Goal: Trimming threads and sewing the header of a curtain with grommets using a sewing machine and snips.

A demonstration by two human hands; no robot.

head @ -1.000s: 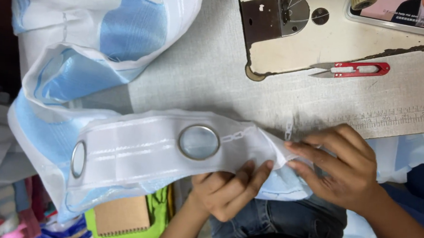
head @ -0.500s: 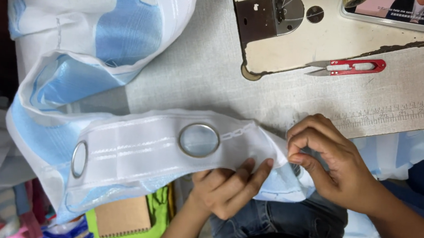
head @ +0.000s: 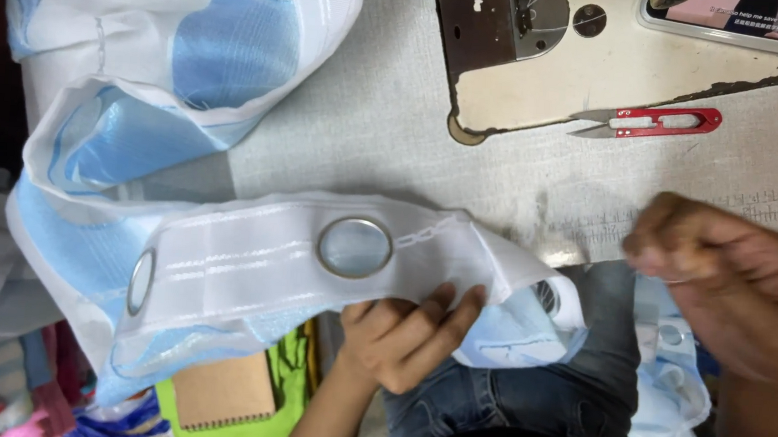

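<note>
A white and blue curtain lies across the grey table, and its white header band runs along the near edge. The band carries a metal eyelet ring at its middle and a second ring at its left end. My left hand grips the band's lower edge just right of the middle ring, fingers on top. My right hand is blurred and held off the fabric at the right, its fingers bunched together. I see nothing clearly between them.
Red thread snips lie on the sewing machine bed, with the needle plate at the top. A screen sits at the top right. A brown notebook on green material lies below the table edge. More curtain hangs over my lap.
My right hand has let go of the band's right end and pulled away to the right. My left hand keeps its hold on the band.
</note>
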